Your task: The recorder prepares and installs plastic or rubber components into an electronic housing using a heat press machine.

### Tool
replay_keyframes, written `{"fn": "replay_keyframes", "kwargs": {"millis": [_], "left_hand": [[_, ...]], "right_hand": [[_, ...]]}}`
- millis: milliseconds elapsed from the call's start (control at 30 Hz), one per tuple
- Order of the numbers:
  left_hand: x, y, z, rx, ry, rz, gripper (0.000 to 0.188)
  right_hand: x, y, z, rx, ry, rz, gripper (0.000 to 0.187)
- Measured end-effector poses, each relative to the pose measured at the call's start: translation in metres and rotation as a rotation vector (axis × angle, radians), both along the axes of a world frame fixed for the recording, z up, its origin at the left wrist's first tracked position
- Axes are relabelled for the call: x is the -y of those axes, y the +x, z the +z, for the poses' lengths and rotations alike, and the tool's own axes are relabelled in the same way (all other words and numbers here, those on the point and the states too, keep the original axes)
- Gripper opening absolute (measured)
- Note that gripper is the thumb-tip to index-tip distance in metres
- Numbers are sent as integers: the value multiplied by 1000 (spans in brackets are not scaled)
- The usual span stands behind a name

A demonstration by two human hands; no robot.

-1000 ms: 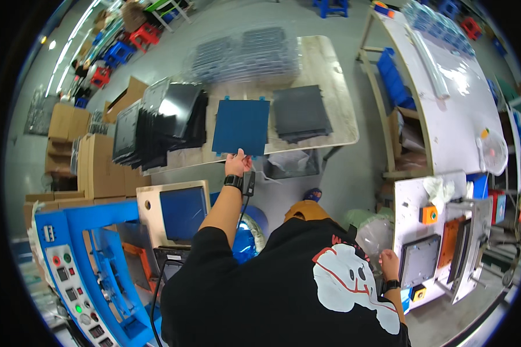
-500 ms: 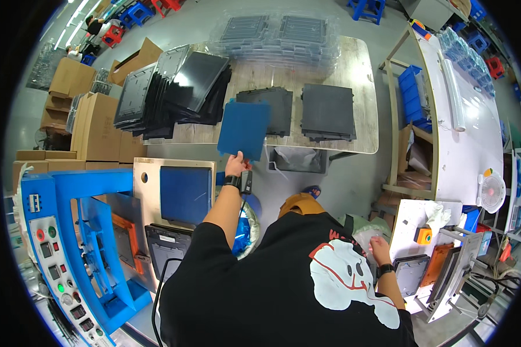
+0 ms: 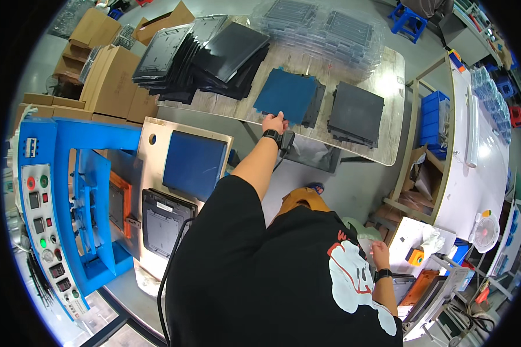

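My left hand [image 3: 276,123] reaches out to the table and pinches the near edge of a flat blue panel [image 3: 285,95]. The panel lies over a stack of dark grey panels [image 3: 314,107], whose right side shows past it; I cannot tell whether it rests fully on them. To the right is a second stack of dark grey panels [image 3: 356,113]. Down by my right side, next to a pale bag [image 3: 366,232], my right hand [image 3: 380,254] hangs with its fingers curled in and nothing visible in them.
Glossy black panels [image 3: 231,52] and clear plastic trays [image 3: 324,32] crowd the table's far side. At left stands a blue machine [image 3: 92,173] beside a board bearing a dark blue plate [image 3: 194,160] and a black frame [image 3: 165,222]. A white bench [image 3: 480,168] runs along the right.
My left hand has carried the blue panel forward over the left dark stack. The view has turned and shifted with my body. My right hand has stayed low at my side.
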State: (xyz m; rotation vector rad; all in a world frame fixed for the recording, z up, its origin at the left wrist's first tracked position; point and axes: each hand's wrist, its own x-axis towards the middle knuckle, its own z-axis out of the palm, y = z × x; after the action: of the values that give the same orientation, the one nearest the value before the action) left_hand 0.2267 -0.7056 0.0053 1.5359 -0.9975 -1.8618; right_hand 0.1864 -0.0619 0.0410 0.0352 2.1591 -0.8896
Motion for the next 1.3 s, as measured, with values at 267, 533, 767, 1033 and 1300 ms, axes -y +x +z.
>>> {"fn": "replay_keyframes", "kwargs": {"millis": [267,533,767,1033,1300], "left_hand": [[-13,2,9,692,-470,-37,50],[-107,40,-31,625,-423,-695,45],[-233,153,-81,814,-266,-1280,39],[-277,241,-122,605,-982,-1999,24],[-323,167,-87,631,-468,-1774,33]], "right_hand": [[-57,26,26,144,144,-261,31],[-158,68,45,-488,523,-261,46],[-213,63,38,-378,572,11,52],[-201,108,33,-660,575,-75,49],[-229,126,38,-740,404,-446,35]]}}
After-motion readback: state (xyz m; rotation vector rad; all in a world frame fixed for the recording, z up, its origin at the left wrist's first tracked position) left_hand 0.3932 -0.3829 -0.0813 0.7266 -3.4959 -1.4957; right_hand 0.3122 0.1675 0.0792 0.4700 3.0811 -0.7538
